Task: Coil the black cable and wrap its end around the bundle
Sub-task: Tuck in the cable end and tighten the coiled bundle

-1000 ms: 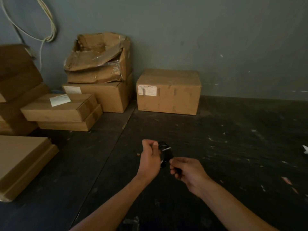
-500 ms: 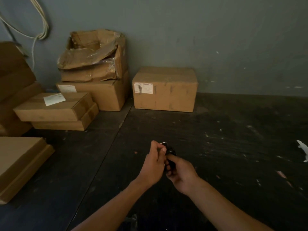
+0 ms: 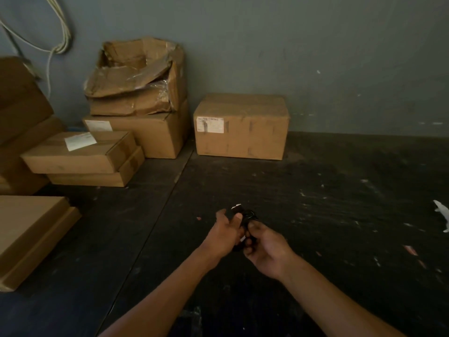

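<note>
The black cable [image 3: 248,216] is a small tight bundle held between both hands above the dark floor, low in the middle of the head view. A pale plug end pokes out at its top. My left hand [image 3: 224,235] grips the bundle from the left, thumb pressed on it. Closed on the bundle's lower right side is my right hand [image 3: 264,246], fingers curled around it. Most of the cable is hidden by the fingers and by the dim light.
Cardboard boxes stack along the left: a flat one [image 3: 29,237] nearest, two shallow ones [image 3: 80,154], a crushed one [image 3: 136,79] on top of another. A single box [image 3: 240,127] stands against the grey wall. White cords [image 3: 58,32] hang upper left. White scrap [image 3: 443,215] lies far right.
Both hands have come closer together around the bundle, and the right hand has moved up against it. The view has shifted slightly to the right.
</note>
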